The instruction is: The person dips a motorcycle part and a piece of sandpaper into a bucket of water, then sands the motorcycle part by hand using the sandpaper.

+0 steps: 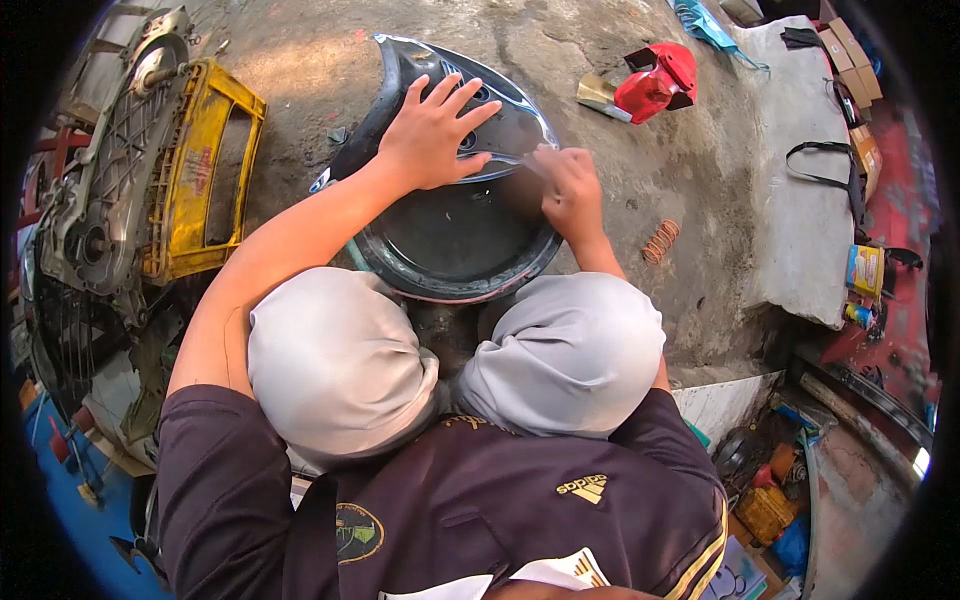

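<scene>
A glossy dark curved panel (pixel 515 105) with chrome-like edges and round openings lies across the far side of a black basin (pixel 450 290). The basin looks to hold dark liquid and stands on the ground before my knees. My left hand (pixel 430 140) lies on the panel with its fingers spread and holds nothing. At the panel's right edge my right hand (pixel 572 190) is closed, its fingers curled and slightly blurred. Whatever is in those fingers is hidden.
A yellow plastic crate (pixel 195 170) stands on its side by metal engine parts (pixel 105 200) at left. Rightward on the concrete lie a red shell-like part (pixel 655 85) and a copper-coloured spring (pixel 661 241). A pale ledge (pixel 800 220) runs along the right.
</scene>
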Demonstrator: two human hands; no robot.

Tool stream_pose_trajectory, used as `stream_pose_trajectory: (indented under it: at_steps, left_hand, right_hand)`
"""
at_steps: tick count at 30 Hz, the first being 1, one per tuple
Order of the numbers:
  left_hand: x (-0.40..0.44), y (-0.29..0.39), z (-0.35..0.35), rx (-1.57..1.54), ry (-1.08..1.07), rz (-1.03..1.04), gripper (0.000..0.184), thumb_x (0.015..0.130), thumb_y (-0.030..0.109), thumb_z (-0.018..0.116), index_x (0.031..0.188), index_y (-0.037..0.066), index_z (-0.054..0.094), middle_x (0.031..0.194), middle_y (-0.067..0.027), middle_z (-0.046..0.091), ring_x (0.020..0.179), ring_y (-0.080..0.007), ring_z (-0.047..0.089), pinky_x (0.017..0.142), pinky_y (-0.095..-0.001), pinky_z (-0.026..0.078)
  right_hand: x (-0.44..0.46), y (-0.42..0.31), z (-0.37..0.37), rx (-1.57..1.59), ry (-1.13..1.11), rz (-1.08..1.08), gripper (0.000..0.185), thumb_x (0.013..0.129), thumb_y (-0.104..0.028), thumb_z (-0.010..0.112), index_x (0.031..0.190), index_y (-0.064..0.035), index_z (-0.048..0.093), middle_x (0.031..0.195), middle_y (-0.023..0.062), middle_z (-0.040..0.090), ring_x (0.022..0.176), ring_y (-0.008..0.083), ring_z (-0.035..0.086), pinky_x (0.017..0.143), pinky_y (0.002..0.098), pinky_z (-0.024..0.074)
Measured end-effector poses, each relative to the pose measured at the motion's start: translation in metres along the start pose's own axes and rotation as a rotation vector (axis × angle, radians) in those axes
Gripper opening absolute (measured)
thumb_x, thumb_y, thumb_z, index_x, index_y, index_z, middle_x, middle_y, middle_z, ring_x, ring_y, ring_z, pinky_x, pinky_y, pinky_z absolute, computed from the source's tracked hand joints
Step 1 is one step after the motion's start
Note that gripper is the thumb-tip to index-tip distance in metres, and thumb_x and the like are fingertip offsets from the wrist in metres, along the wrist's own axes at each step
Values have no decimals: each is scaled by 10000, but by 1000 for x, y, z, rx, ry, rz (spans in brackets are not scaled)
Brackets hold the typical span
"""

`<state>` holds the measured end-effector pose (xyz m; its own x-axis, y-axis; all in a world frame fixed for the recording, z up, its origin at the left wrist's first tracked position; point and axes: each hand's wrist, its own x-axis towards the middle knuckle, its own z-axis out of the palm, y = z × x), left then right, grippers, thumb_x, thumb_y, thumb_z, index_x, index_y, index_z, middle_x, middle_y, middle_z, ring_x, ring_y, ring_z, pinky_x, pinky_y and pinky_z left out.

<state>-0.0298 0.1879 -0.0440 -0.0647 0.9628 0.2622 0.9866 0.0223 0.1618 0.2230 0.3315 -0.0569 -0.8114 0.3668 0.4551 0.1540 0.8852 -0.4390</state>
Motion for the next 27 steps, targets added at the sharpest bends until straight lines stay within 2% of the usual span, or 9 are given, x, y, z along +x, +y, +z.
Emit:
stream_pose_trajectory:
  at_steps: [5, 7, 11, 15, 19, 21, 23, 25, 27]
  left_hand:
    - [0, 0, 0, 17, 2, 9, 747, 959, 594, 733, 1611, 267, 571, 1680, -161, 522, 1562, -386, 469, 1283, -632, 295]
    - [-1, -1, -1, 23, -6, 6, 749, 959, 595, 733, 1613, 268, 569, 1678, -161, 524, 1562, -388, 469, 1284, -632, 295]
    - [-2, -1, 0, 21, 5, 2, 743, 959, 595, 732, 1607, 264, 578, 1676, -159, 528, 1561, -387, 471, 1281, -629, 299]
    - [-1, 0, 1, 1, 21, 7, 736, 959, 593, 733, 1599, 261, 588, 1674, -158, 529, 1560, -384, 473, 1278, -625, 305]
    - [-2, 0, 0, 15, 22, 14, 739, 959, 591, 735, 1601, 259, 586, 1671, -158, 531, 1557, -382, 475, 1279, -623, 307]
    - [-1, 0, 0, 26, 6, 5, 733, 961, 584, 737, 1600, 257, 586, 1669, -156, 534, 1555, -381, 475, 1277, -622, 306]
    - [-1, 0, 0, 19, 18, 7, 731, 963, 586, 734, 1599, 257, 587, 1669, -156, 534, 1555, -379, 476, 1275, -622, 304]
    - [-2, -2, 0, 12, 25, 5, 729, 965, 587, 731, 1598, 258, 588, 1668, -155, 535, 1554, -378, 477, 1274, -622, 302]
    - [-2, -2, 1, 25, 25, 15, 728, 967, 595, 725, 1597, 257, 589, 1667, -155, 536, 1553, -380, 478, 1273, -622, 300]
  right_hand:
    - [-4, -1, -4, 92, -95, -39, 578, 703, 67, 784, 1267, -57, 758, 1310, 100, 787, 1096, 362, 676, 982, 447, 580]
    - [-2, 4, -4, -6, -19, 84, 611, 681, 75, 787, 1278, -54, 752, 1332, 92, 781, 1093, 358, 673, 992, 454, 581]
    - [-5, -10, -5, 70, -101, -44, 575, 710, 62, 797, 1267, -78, 771, 1319, 86, 795, 1082, 352, 673, 965, 435, 581]
    - [-2, 3, -8, -20, 2, 70, 585, 701, 72, 791, 1269, -64, 764, 1341, 78, 789, 1090, 340, 677, 985, 444, 585]
    - [-5, -12, -5, 81, -123, -45, 575, 712, 59, 796, 1263, -104, 786, 1305, 68, 804, 1099, 333, 677, 978, 441, 582]
    - [-3, 0, -6, 81, -98, -25, 587, 701, 62, 787, 1267, -96, 783, 1309, 73, 802, 1104, 335, 679, 983, 439, 582]
    - [-3, 12, -1, -33, 18, 97, 609, 690, 67, 774, 1278, -94, 772, 1318, 64, 799, 1104, 338, 680, 994, 439, 585]
    - [-2, -3, -4, -20, -30, 80, 597, 693, 64, 778, 1268, -95, 774, 1319, 57, 800, 1093, 337, 682, 991, 439, 585]
    - [-4, -16, -2, 80, -146, -75, 582, 696, 63, 781, 1257, -92, 780, 1312, 69, 804, 1081, 336, 688, 981, 434, 583]
